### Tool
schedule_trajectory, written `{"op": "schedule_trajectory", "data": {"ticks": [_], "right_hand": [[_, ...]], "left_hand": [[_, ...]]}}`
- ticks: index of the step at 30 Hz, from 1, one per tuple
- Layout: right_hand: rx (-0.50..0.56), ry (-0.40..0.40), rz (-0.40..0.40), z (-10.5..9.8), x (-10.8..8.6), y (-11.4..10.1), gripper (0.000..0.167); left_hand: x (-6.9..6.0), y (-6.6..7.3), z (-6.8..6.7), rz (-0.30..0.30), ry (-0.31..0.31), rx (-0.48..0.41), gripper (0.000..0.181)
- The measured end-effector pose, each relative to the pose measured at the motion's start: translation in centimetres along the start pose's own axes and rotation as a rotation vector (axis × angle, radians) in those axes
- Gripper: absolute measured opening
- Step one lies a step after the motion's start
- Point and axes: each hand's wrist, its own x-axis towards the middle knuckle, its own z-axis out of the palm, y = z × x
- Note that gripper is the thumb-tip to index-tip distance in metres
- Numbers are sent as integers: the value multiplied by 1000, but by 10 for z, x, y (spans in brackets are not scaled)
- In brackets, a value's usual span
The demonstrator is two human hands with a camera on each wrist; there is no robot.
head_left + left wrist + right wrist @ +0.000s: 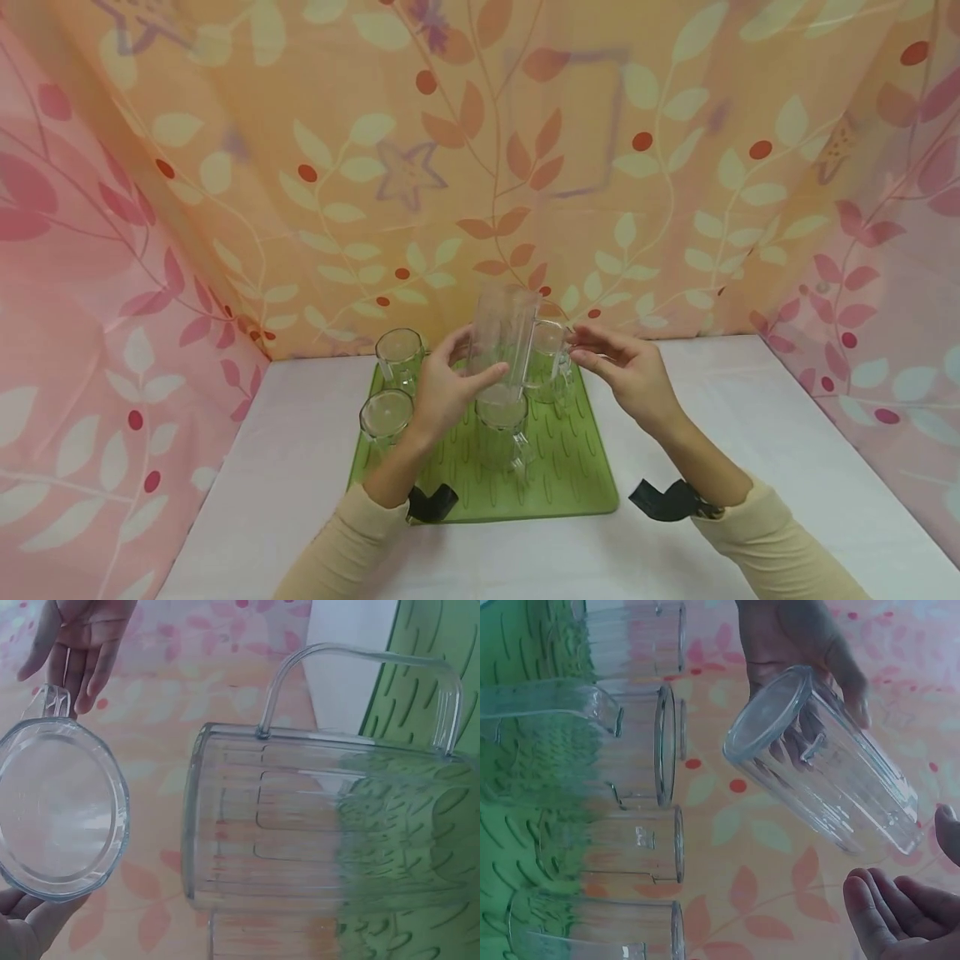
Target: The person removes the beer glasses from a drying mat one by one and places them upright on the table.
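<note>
My left hand (448,387) grips a clear glass mug (501,346) by its side, above a green ribbed mat (570,483). In the left wrist view the round end of that mug (64,817) faces the camera; in the right wrist view the mug (832,772) is tilted, with the left hand (787,637) around its far side. My right hand (630,371) is to the right of the mug, near its handle, fingers loosely bent and holding nothing. A gap shows between the right fingers (885,900) and the mug.
Several similar clear glass mugs stand on the mat: one front centre (501,442), two at left, at the back (400,358) and in front (386,414), and one back right (551,375). Under the mat is a white tabletop (712,400); patterned cloth (480,167) rises behind.
</note>
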Motion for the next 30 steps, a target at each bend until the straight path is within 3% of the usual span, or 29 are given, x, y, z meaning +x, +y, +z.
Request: {"op": "schedule_trajectory", "data": {"ticks": [9,16,19,23,30], "right_hand": [[178,-38,76,2,0,2,42],[311,-82,86,4,-1,5,23],[300,-83,95,5,-1,5,25],[280,-77,110,7,-2,6,25],[218,-74,113,10,-3,6,41]], "left_hand": [[-10,-12,11,159,93,-33,72],[-17,-19,20,327,193,18,72],[-20,-22,22,375,214,33,74],[-22,-25,24,388,218,34,75],[-25,-29,26,424,228,42,76]]}}
